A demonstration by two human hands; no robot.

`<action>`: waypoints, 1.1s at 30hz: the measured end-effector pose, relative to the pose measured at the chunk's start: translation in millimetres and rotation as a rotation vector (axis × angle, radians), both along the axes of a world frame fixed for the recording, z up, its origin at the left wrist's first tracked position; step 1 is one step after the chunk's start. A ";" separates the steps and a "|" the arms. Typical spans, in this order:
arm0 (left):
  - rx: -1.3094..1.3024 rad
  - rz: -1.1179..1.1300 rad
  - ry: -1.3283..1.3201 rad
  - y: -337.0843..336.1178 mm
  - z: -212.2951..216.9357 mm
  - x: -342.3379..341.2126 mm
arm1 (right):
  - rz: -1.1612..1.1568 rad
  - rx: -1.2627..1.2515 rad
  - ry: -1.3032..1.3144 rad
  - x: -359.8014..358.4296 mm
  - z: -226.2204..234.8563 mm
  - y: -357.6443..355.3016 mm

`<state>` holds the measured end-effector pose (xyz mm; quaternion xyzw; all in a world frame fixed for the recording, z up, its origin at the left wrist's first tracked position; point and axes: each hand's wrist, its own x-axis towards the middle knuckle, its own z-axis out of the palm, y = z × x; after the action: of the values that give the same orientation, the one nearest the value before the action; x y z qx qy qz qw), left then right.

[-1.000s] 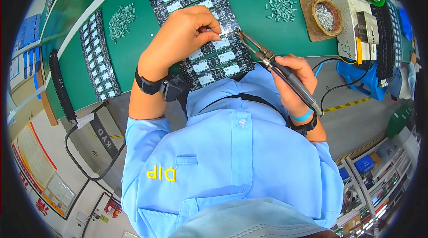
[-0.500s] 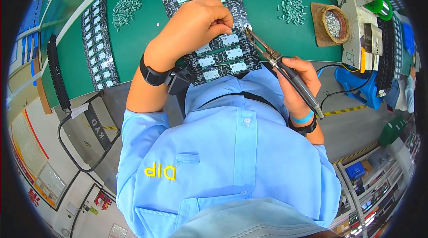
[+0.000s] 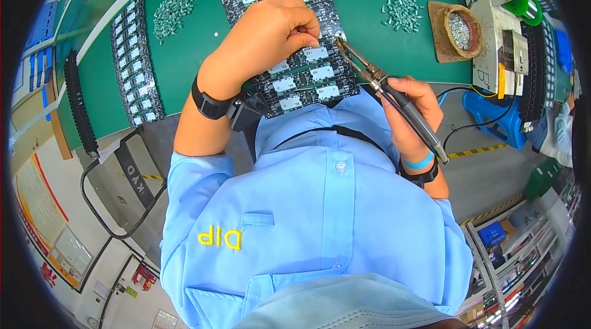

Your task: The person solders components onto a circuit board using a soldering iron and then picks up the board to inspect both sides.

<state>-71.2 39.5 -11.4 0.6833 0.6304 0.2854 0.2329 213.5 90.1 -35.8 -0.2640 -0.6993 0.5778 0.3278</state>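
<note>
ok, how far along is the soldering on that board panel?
Done: cannot tell which joints are finished; they are too small to see. In hand: the left hand pinches something at the black board panel while the right hand holds the soldering iron, tip at that spot. Left: a second panel and loose part piles lie untouched.

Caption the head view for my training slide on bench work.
Left hand steadies a black circuit board panel while right hand angles a soldering iron onto it.

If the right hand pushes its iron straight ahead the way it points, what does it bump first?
Probably the circuit boards right at the tip of the iron, beside the left hand fingertips. The right hand aims it up-left; depth is hard to judge.
</note>
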 end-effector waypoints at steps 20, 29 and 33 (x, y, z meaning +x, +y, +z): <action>-0.003 -0.011 -0.008 -1.0 -0.1 0.5 | 0.037 0.029 0.016 -4.1 1.8 -5.3; -0.001 0.005 0.027 -0.4 1.8 4.5 | 0.033 0.027 -0.041 -8.4 1.3 -4.9; -0.010 0.021 0.017 -0.3 2.7 6.3 | 0.017 0.041 -0.033 -9.1 -2.5 -5.8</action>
<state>-64.9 39.1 -8.6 0.6778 0.6409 0.2791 0.2279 204.3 84.3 -38.3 -0.2605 -0.7185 0.5618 0.3166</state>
